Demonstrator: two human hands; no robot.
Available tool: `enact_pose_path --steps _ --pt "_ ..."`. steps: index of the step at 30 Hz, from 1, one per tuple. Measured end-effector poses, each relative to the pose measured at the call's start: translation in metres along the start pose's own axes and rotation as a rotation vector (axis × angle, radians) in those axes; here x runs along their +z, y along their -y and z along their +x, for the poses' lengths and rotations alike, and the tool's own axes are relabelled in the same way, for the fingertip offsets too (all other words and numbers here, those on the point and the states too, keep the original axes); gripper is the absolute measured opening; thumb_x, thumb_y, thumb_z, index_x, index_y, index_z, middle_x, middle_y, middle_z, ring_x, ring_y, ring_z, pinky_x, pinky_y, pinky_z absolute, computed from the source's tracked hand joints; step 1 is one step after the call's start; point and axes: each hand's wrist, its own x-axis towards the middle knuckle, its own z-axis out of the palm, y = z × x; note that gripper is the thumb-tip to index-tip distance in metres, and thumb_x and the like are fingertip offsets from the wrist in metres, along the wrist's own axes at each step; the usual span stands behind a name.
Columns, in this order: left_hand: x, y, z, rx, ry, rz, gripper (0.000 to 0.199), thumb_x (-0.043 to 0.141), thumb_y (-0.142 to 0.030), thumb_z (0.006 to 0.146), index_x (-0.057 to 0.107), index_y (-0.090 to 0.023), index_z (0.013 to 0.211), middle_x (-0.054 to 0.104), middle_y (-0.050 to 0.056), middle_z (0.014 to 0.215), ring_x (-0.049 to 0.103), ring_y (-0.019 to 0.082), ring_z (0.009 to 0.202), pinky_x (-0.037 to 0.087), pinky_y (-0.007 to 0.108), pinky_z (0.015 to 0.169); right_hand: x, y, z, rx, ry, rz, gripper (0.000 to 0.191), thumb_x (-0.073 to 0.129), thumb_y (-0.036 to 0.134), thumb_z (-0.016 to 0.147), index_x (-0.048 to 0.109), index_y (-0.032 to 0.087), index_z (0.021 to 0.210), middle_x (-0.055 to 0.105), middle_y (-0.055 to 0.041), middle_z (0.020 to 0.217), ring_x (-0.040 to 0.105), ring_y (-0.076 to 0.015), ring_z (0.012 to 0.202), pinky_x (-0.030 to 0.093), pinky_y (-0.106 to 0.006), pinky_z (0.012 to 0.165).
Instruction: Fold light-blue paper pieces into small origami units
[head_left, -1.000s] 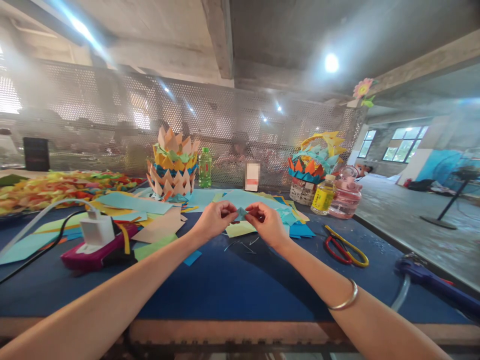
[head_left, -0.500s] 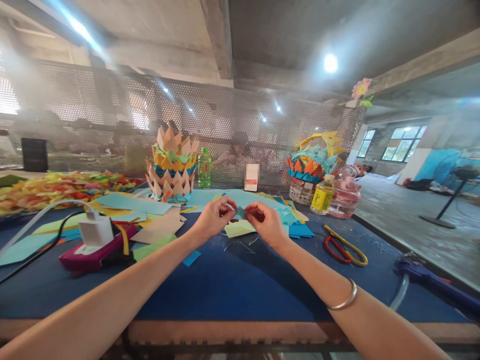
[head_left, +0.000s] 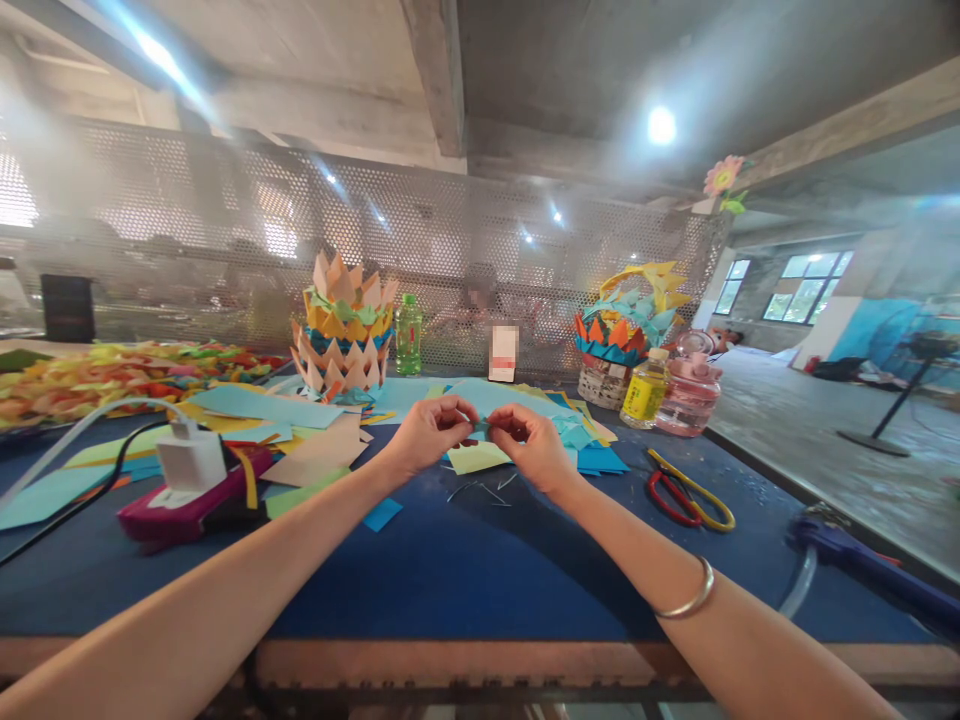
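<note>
"Concrete beams (head_left: pixel 439 80) overhead, perforated screen (head_left: pixel 360 220) behind a blue tabletop (head_left: pixel 465 580), on my feed. What's in your grip?"

"One small blue-green paper piece (head_left: pixel 482 427), between my two hands, above the tabletop. My left hand (head_left: pixel 429 437) pinches one side, fingers nearly closed; my right hand (head_left: pixel 532 447) pinches the other, just as narrow."

"What's around them?"

"I see a pale green sheet (head_left: pixel 478 459) just below, thin strands (head_left: pixel 495 497) nearer me, scissors (head_left: pixel 694 492) to the right, and a white charger (head_left: pixel 191 462) on the magenta power strip (head_left: pixel 150 518) at left."
</note>
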Motion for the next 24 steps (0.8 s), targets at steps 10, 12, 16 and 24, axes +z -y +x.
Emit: enact_pose_path --steps 10,12,16,24 --pt "0.001 -0.01 -0.004 -0.051 -0.006 -0.002 0.009 0.06 -0.018 0.065 0.063 -0.014 0.072 0.064 -0.001 0.063 0.064 0.012 0.062 0.045 0.02 0.058 -0.001 0.004 -0.001 0.073 0.015 0.166 0.01 0.058 0.023 0.069 0.064 0.017 0.073 0.059 0.0016 0.067 0.049 -0.0097 0.06 0.039 -0.023 0.061" --pt "0.001 -0.011 -0.005 -0.053 -0.003 0.004 0.01 0.059 -0.019 0.066 0.064 -0.014 0.074 0.065 -0.001 0.065 0.064 0.012 0.063 0.044 0.02 0.057 -0.001 0.005 -0.001 0.052 0.013 0.134 0.01 0.057 0.023 0.069 0.064 0.017 0.073 0.06 0.0013 0.067 0.049 -0.0099 0.06 0.04 -0.023 0.061" --pt "0.001 -0.01 -0.004 -0.036 0.006 0.044 0.013 0.061 -0.027 0.07 0.064 -0.015 0.075 0.064 0.0 0.063 0.063 0.013 0.062 0.045 0.021 0.056 -0.001 0.004 -0.001 0.036 0.012 0.075 0.011 0.055 0.022 0.071 0.064 0.017 0.074 0.062 0.0004 0.069 0.051 -0.0104 0.06 0.041 -0.023 0.059" --pt "0.002 -0.004 -0.002 0.005 0.002 0.099 0.015 0.062 -0.029 0.069 0.059 -0.015 0.075 0.063 0.0 0.062 0.062 0.012 0.06 0.045 0.022 0.056 0.001 0.003 -0.001 -0.096 -0.014 -0.084 0.014 0.053 0.017 0.073 0.066 0.019 0.074 0.066 -0.0007 0.074 0.057 -0.0128 0.068 0.044 -0.025 0.064"
